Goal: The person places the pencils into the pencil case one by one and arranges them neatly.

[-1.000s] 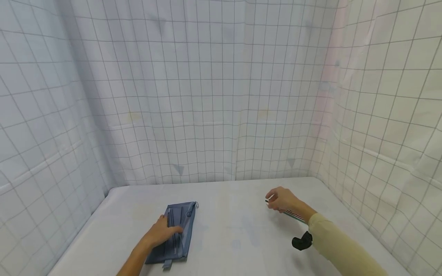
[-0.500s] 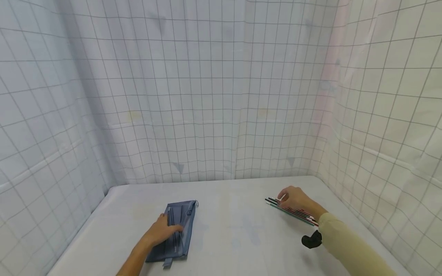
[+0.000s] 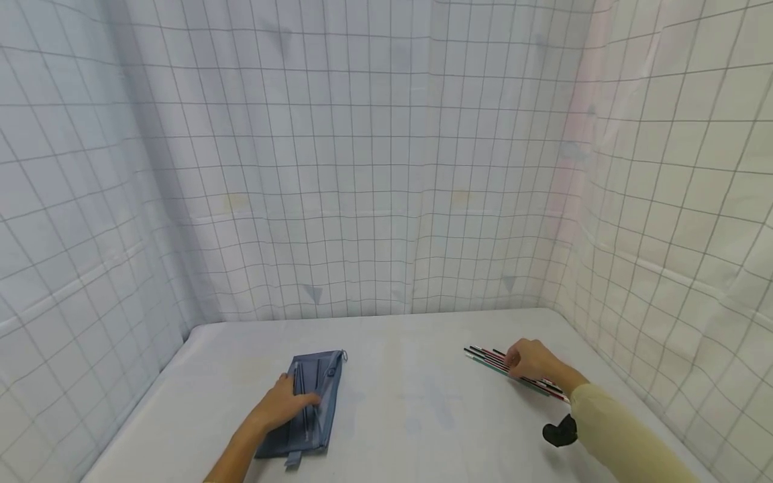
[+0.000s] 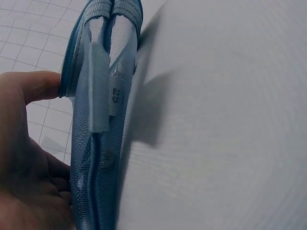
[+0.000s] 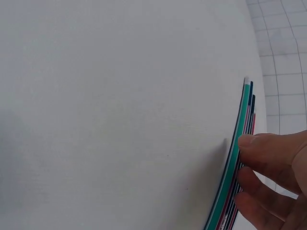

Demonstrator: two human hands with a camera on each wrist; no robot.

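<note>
A blue mesh pencil case [image 3: 328, 402] with a zip lies on the table at the left in the head view. On top of it rests my left hand [image 3: 280, 406], thumb spread across the case. In the left wrist view, the thumb [image 4: 45, 86] touches the zipped edge of the case [image 4: 103, 158]. Several thin pencils [image 3: 483, 357], green, dark and red, lie bunched together at the right. My right hand [image 3: 531, 359] is over their middle with bent fingers. Fingertips touch the pencils [image 5: 235, 153] in the right wrist view, but whether they pinch any is unclear.
A white table [image 3: 398, 416] spans the area between the case and the pencils. White gridded curtains [image 3: 386, 168] enclose the back and both sides. Beneath the right sleeve hangs a black device [image 3: 560, 431] at the wrist.
My right hand has moved rightward along the pencils, from their left ends to about their middle, uncovering more of them. The left hand and the case have stayed in place.
</note>
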